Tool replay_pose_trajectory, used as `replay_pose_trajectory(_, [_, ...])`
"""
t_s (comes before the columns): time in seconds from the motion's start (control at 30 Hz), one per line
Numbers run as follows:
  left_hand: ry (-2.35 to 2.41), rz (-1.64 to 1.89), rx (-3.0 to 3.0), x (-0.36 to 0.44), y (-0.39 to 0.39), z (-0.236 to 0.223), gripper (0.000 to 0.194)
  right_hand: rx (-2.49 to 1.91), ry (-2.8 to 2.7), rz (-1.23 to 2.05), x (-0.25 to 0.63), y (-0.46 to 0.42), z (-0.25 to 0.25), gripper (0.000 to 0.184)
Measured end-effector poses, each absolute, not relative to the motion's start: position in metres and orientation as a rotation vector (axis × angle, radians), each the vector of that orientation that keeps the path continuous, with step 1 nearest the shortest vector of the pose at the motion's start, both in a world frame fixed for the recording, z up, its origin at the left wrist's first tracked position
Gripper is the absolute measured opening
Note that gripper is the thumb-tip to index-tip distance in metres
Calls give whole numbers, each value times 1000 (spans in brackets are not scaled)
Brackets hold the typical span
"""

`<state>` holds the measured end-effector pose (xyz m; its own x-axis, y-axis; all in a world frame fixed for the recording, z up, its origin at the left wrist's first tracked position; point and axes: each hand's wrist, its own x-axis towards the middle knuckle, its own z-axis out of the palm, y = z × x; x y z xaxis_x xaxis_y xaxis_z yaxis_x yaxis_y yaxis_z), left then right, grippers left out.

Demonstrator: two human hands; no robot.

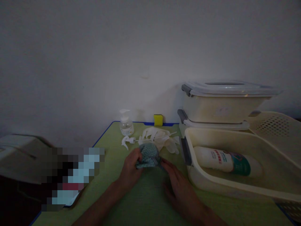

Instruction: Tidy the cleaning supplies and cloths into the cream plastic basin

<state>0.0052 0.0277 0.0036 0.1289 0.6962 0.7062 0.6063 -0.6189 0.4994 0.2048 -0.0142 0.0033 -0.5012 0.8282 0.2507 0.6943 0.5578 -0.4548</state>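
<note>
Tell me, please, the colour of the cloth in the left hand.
The cloth is blue-green, best seen in the head view.

One head-worn camera looks down across the tabletop [107,157] toward the wall [117,62]

A plain grey wall [113,56] rises dimly lit behind a green, blue-edged table [108,163].
</note>
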Motion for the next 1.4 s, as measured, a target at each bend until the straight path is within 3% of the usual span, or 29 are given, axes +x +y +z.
replay_pose_trajectory(0.1, [1508,1873,2062,-3,30,10,21,-1244,-2364,426,205,-14,5,51])
replay_pose_trajectory(0.2, [1595,1908,1940,-2,33,8,18,-1231,-2374,428,205,-14,4,50])
replay_pose_trajectory(0.3, [1433,1410,2223,7,34,0,13,-1217,-2378,431,204,-12,1,52])
replay_pose_trajectory(0.4, [1168,791,2567,16,31,-7,37,-1224,-2395,417,203,-11,-3,54])
replay_pose_trajectory(0.47, [1113,630,2641,17,27,-10,51,-1219,-2412,414,202,-10,-4,54])
replay_pose_trajectory(0.57, [1150,782,2579,14,23,-11,54,-1208,-2432,432,202,-11,-2,51])
replay_pose_trajectory(0.73, [1372,1251,2353,9,39,0,37,-1205,-2426,464,202,-13,1,46])
replay_pose_trajectory(0.83, [1462,1246,2355,10,72,17,31,-1215,-2419,501,204,-13,2,47])
replay_pose_trajectory(1.0, [1529,1201,2250,19,149,34,38,-1222,-2406,541,205,-12,5,46])
replay_pose_trajectory(1.4, [1719,1323,1705,68,248,-9,32,-1242,-2421,424,201,-11,-3,36])
